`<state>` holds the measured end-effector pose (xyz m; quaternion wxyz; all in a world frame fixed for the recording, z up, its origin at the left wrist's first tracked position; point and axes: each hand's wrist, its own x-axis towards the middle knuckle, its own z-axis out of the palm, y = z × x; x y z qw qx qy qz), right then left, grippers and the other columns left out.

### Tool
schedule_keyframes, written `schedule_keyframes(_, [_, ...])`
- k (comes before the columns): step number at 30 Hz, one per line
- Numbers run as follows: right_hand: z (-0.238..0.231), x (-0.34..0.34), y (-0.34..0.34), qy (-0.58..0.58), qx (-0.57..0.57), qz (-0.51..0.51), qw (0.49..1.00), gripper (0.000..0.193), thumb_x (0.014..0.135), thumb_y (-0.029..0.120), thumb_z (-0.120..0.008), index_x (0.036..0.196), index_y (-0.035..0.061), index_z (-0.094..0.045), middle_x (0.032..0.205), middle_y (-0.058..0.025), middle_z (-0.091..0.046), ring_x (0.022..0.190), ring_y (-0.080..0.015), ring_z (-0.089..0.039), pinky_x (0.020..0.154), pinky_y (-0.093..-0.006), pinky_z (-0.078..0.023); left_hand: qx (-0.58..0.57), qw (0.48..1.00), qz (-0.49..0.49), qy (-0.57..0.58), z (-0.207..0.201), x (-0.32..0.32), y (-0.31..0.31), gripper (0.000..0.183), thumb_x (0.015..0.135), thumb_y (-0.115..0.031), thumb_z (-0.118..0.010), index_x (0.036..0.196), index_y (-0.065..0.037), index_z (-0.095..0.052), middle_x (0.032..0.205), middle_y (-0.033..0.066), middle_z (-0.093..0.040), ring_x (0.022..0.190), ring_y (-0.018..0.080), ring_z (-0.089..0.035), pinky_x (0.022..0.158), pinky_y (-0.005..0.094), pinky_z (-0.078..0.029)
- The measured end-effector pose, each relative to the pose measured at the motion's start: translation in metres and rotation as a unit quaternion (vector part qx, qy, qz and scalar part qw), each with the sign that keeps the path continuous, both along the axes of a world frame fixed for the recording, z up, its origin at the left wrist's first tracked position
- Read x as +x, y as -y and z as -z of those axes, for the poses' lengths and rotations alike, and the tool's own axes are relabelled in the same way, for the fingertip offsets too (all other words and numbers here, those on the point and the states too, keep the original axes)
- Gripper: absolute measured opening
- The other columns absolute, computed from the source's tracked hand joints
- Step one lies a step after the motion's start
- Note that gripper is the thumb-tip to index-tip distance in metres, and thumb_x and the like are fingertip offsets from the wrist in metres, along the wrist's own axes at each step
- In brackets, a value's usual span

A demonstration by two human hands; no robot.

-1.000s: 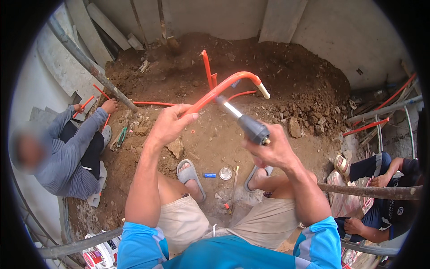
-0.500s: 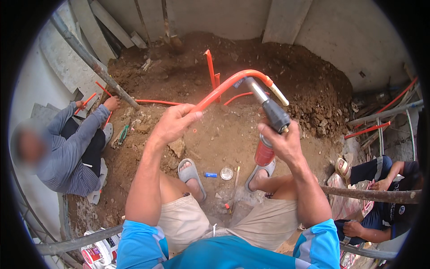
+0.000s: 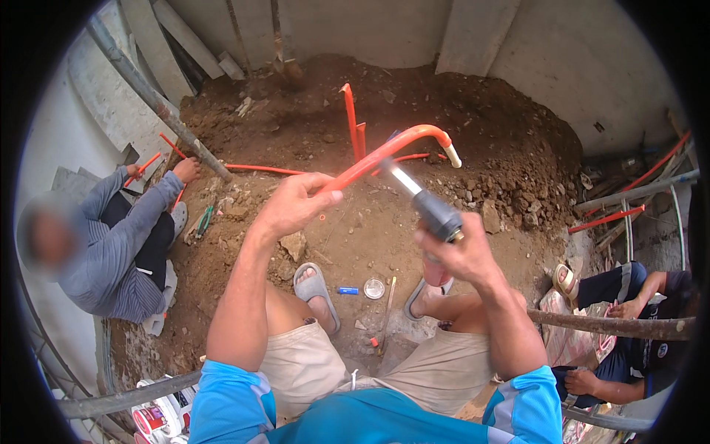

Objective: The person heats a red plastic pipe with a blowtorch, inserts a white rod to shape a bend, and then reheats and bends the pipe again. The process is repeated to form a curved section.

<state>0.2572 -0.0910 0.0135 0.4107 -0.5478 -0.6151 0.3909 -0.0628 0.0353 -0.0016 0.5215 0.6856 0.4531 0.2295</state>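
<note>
My left hand (image 3: 299,206) is closed round the near end of an orange plastic pipe (image 3: 377,157), which rises away to the right and curves over at its far end. A pale cream end piece (image 3: 453,156) points down from that bent tip. In my right hand (image 3: 464,250) is a gas blowtorch (image 3: 436,214) with a black head and metal nozzle, its reddish canister mostly hidden behind my fingers. The nozzle points up and left at the pipe's underside, close below its middle; whether they touch I cannot tell.
Orange pipes (image 3: 350,122) stand up from the dug soil ahead. Between my feet lie a blue tube (image 3: 347,291), a round clear lid-like container (image 3: 374,288) and a thin stick (image 3: 387,311). One person (image 3: 122,237) sits at left near green-handled pliers (image 3: 204,221); another (image 3: 629,325) sits at right.
The torch has swung left and down, its nozzle shifting from near the bend toward the pipe's middle. The pipe has turned slightly, and its pale end looks shorter.
</note>
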Motion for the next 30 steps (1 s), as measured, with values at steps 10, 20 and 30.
schedule_keyframes(10, [0.004,0.004,0.002,0.062,0.047,0.044,0.996,0.023,0.092,0.018,-0.082,0.103,0.0001,-0.072,0.074,-0.0082,-0.070,0.063,-0.0190,-0.067,0.063,-0.0385,-0.054,0.078,0.997,0.000,0.012,0.006,0.005,0.001,0.037,0.104,-0.025,-0.075,0.132,0.001,-0.076,0.107,0.0061,-0.078,0.097,0.0149,-0.072,0.082,0.0339,-0.059])
schedule_keyframes(20, [0.001,0.009,0.003,0.101,0.020,0.069,0.992,0.039,0.086,0.013,-0.084,0.122,0.0015,-0.075,0.092,-0.0160,-0.078,0.085,-0.0291,-0.078,0.078,-0.0426,-0.060,0.280,0.956,-0.086,-0.012,0.004,0.021,0.004,0.029,0.094,-0.012,-0.083,0.121,-0.002,-0.078,0.111,0.0136,-0.080,0.101,0.0273,-0.077,0.090,0.0398,-0.059])
schedule_keyframes(30, [0.006,0.000,0.004,0.065,0.044,0.095,0.992,0.020,0.090,0.011,-0.082,0.102,0.0003,-0.071,0.088,-0.0069,-0.072,0.080,-0.0152,-0.074,0.070,-0.0346,-0.059,0.369,0.918,-0.137,-0.052,0.000,0.035,0.011,0.030,0.087,-0.005,-0.087,0.115,-0.002,-0.077,0.108,0.0128,-0.080,0.099,0.0284,-0.078,0.089,0.0397,-0.060])
